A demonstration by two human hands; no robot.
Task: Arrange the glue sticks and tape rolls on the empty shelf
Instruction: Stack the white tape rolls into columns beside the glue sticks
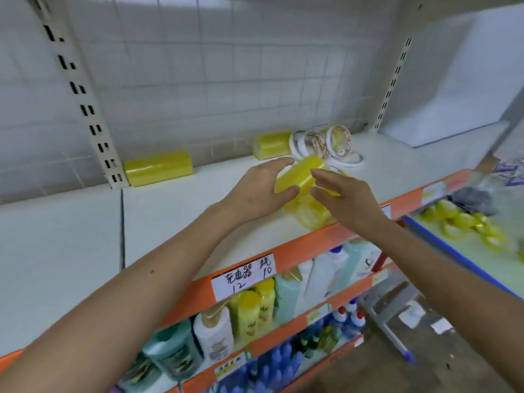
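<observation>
A stack of yellow tape rolls (pixel 301 173) is tilted above the white shelf (pixel 175 219), between my two hands. My left hand (pixel 255 191) wraps its left end, fingers over the top and thumb underneath. My right hand (pixel 343 199) hovers at the stack's right end with fingers spread. More loose yellow rolls (pixel 312 218) lie under my hands at the shelf's front edge. Against the back wall lie two other yellow stacks (pixel 158 167) (pixel 270 144) on their sides. White tape rolls (pixel 320 143) are piled behind my hands.
To the right, a blue-edged surface (pixel 442 248) carries more yellow tape rolls (pixel 467 225). Below the orange shelf edge (pixel 306 245) with its handwritten label (pixel 245 275) stand rows of bottles (pixel 249 313). A white box (pixel 442 103) stands at the back right.
</observation>
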